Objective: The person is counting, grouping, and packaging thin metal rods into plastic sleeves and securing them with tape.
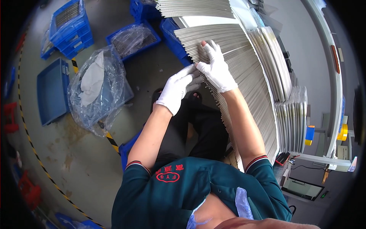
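Thin grey metal rods [248, 72] lie side by side in a long, dense row on the work surface. My right hand [217, 68], in a white glove with bare tips at the thumb and a finger, rests over the rods near their left ends. Its thumb and fingers are spread apart. My left hand [177, 87], also in a white glove, is beside the rod ends, its fingers stretched out toward the right hand. The left fingertips are close to the right thumb and partly overlap the rod ends. I see nothing held in either hand.
Another row of rods [194, 8] lies at the far end. Bundles of rods [271, 63] stand along the right. On the floor at left are a blue crate [53, 93], clear plastic wrapping [114, 91], a blue tray with wrapped rods [133, 40] and stacked blue crates [72, 32].
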The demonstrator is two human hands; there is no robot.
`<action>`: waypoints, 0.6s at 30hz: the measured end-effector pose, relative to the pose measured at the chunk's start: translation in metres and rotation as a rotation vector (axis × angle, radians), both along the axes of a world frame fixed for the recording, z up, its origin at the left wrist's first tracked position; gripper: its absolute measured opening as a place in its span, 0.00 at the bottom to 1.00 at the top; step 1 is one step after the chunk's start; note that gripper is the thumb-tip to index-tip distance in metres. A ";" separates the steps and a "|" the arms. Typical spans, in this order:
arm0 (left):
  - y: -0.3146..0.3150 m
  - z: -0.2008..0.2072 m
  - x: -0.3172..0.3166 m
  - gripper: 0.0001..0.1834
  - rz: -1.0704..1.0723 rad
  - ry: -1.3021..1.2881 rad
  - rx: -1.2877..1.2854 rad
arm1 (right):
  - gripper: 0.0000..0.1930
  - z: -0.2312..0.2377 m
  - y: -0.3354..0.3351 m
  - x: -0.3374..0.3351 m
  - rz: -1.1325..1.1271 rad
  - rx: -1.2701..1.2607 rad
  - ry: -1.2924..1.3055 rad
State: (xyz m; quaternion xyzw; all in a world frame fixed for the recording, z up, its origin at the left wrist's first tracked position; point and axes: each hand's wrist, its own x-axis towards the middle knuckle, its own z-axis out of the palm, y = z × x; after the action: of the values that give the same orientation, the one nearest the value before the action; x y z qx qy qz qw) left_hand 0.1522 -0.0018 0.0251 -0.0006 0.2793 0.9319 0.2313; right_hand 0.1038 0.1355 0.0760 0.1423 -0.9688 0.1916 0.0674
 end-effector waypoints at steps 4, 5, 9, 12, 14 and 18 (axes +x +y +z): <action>-0.001 0.002 -0.002 0.23 0.011 0.014 -0.003 | 0.35 0.007 -0.006 -0.003 -0.017 0.036 -0.035; -0.001 0.002 -0.002 0.24 0.016 0.022 -0.008 | 0.35 0.006 -0.005 -0.003 -0.016 0.036 -0.034; 0.001 -0.004 -0.007 0.25 0.031 0.031 0.015 | 0.35 0.001 0.001 -0.006 0.000 -0.020 -0.031; -0.001 -0.005 -0.008 0.25 0.039 0.017 0.003 | 0.35 0.001 -0.003 -0.007 -0.004 -0.038 -0.026; -0.001 -0.003 -0.009 0.25 0.044 0.027 -0.009 | 0.35 0.002 -0.006 -0.008 -0.022 -0.025 -0.017; 0.001 -0.004 -0.010 0.25 0.046 0.034 -0.006 | 0.35 0.002 -0.006 -0.012 -0.011 0.032 -0.009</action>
State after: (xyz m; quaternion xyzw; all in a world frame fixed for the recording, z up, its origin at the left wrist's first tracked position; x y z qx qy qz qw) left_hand 0.1421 -0.0008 0.0211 0.0080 0.2858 0.9360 0.2051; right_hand 0.0916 0.1290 0.0781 0.1371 -0.9728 0.1765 0.0616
